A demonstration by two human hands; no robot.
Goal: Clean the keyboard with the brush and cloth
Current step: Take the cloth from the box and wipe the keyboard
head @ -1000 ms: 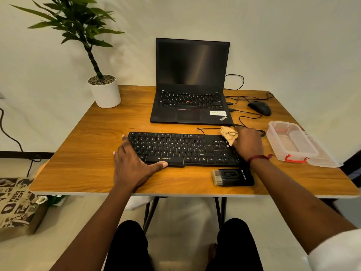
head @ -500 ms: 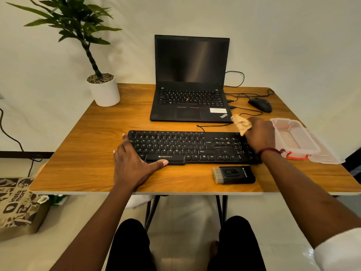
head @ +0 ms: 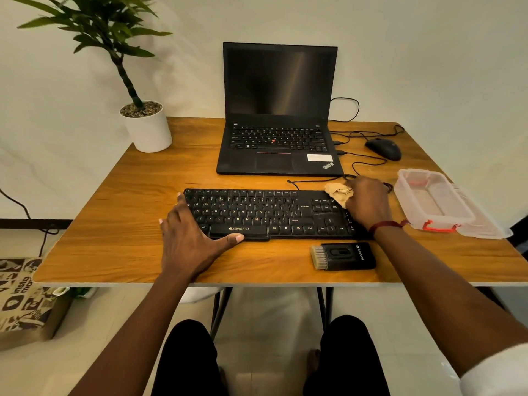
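The left hand (head: pixel 188 241) has stayed put, fingers spread flat, thumb against the near edge of the keyboard (head: pixel 271 212). The right hand (head: pixel 368 204), fingers bunched round the cloth (head: pixel 337 192), has come back from beside the box (head: pixel 434 201) onto the keyboard's right end. The keyboard lies left-to-right across the wooden table (head: pixel 114 224). The brush (head: pixel 343 255) lies just in front of it, bristles pointing left. A white wall stands behind.
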